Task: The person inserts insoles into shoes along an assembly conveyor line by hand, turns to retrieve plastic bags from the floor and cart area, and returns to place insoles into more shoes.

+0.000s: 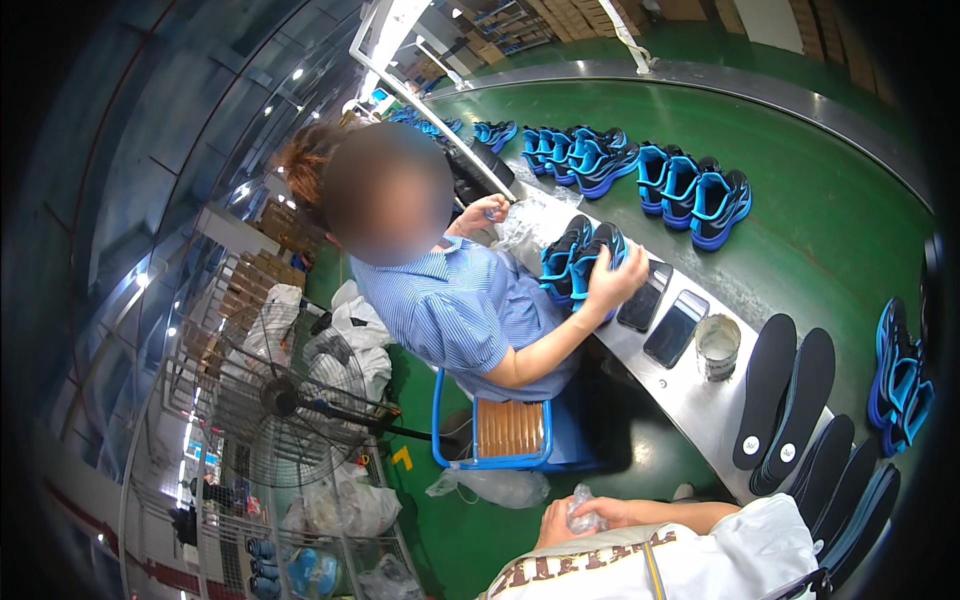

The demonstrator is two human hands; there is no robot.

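Close to my body, at the bottom of the view, my left hand (553,523) and my right hand (618,514) come together around a crumpled piece of clear plastic (585,508). Both hands are closed on it, and part of it bunches up between the fingers. My white top with dark lettering fills the area just below. To the right of my hands, on the metal bench edge (690,420), lie black insoles (768,390) with white round stickers. More dark insoles (832,480) are stacked nearer to me.
A co-worker (460,310) in a blue striped shirt sits on a blue seat, one hand on black-and-blue sneakers (580,258). Two phones (677,328) and a tin can (717,347) stand on the bench. Sneakers (695,195) line the green belt (800,240). A large fan (280,395) stands left.
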